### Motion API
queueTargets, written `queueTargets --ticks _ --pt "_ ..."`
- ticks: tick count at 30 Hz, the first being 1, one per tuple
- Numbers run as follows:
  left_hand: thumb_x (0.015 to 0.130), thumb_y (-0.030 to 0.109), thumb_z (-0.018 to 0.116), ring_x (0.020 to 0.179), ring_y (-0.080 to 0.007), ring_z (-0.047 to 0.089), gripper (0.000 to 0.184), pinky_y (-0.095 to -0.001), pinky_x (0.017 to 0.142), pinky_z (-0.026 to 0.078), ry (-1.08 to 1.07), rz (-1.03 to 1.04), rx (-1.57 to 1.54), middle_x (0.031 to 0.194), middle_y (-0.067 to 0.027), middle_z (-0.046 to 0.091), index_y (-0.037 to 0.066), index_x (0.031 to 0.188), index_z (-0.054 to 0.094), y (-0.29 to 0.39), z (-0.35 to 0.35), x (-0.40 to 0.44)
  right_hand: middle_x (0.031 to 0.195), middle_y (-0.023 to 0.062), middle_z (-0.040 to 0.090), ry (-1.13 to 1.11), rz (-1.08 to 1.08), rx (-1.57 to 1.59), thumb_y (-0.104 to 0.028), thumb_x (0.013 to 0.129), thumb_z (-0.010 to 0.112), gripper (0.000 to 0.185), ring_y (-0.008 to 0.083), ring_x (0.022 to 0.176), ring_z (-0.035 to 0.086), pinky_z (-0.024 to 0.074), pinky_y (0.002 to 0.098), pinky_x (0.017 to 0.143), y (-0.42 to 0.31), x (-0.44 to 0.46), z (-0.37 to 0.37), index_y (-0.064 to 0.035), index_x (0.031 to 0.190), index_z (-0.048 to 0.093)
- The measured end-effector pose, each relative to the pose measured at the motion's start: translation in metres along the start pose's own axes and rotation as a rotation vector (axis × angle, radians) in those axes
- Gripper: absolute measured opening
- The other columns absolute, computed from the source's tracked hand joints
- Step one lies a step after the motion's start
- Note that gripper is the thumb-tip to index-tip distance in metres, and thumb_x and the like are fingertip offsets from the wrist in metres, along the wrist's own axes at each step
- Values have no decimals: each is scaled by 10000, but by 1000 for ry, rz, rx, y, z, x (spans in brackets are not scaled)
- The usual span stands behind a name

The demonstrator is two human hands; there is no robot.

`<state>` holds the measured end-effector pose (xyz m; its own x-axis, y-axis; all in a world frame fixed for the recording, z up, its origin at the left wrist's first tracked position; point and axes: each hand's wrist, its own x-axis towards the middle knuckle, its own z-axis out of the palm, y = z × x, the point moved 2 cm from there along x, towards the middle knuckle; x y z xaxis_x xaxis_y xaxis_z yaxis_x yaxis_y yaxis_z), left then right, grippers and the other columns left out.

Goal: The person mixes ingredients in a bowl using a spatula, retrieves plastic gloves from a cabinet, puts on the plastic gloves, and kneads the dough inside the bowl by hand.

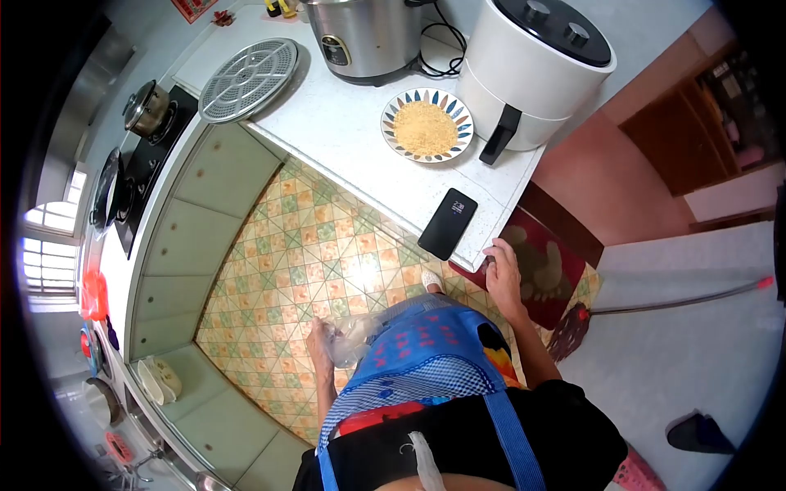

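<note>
My left hand [318, 340] is low at my left side, its fingers closed on a clear plastic bag [350, 340] that hangs against my blue apron [417, 344]. At the counter's front corner is my right hand [502, 270], its fingers loosely bent by the edge; whether it holds anything is hard to see. Near it on the white counter [352, 147] lies a black phone [448, 223]. Behind the phone sits a patterned plate [386, 133] bearing yellowish crumbs [425, 128].
A white air fryer [524, 74] and a steel cooker [368, 41] stand behind the plate, a round grey rack [250, 80] to their left. A stove with a pot [147, 110] is at far left. A mop [569, 331] and red mat [532, 245] lie right.
</note>
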<state>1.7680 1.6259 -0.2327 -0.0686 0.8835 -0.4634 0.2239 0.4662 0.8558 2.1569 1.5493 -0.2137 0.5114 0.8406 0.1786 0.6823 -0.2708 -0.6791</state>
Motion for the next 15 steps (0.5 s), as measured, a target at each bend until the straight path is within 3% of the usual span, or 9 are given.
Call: queueTargets --ticks 4,9,10,12,15 --pt "946 438 425 603 -133 478 534 -271 589 384 -28 103 38 638 -52 547 1 685 588 9 12 6 1198 135 501 -24 60 14 41 772 507 237 334 1082 501 427 394 893 8 -7 -3 -38 993 535" --pt "883 172 554 672 -170 549 205 -266 667 436 -143 263 170 766 -67 611 -13 907 637 13 28 9 1160 133 519 -27 57 61 28 794 509 203 328 1043 523 442 393 867 18 -9 -6 -25 988 531" --pt "883 172 554 672 -170 549 205 -266 667 436 -143 264 174 766 -67 611 -13 907 637 14 30 11 1160 133 519 -26 59 64 28 794 509 203 328 1043 523 442 393 867 20 -9 -5 -25 988 531" --pt "797 35 569 748 -216 610 235 -303 694 472 -180 748 401 851 -87 637 24 1023 634 51 64 -4 1153 138 521 -7 38 77 29 794 512 191 330 1033 528 445 390 862 34 -11 -14 -17 978 532" --pt "771 12 545 803 -258 635 305 -343 695 492 -265 758 512 902 -116 646 49 1066 615 75 98 8 1146 140 524 15 35 114 34 791 511 187 333 1023 532 447 389 853 32 -7 -15 -16 969 534"
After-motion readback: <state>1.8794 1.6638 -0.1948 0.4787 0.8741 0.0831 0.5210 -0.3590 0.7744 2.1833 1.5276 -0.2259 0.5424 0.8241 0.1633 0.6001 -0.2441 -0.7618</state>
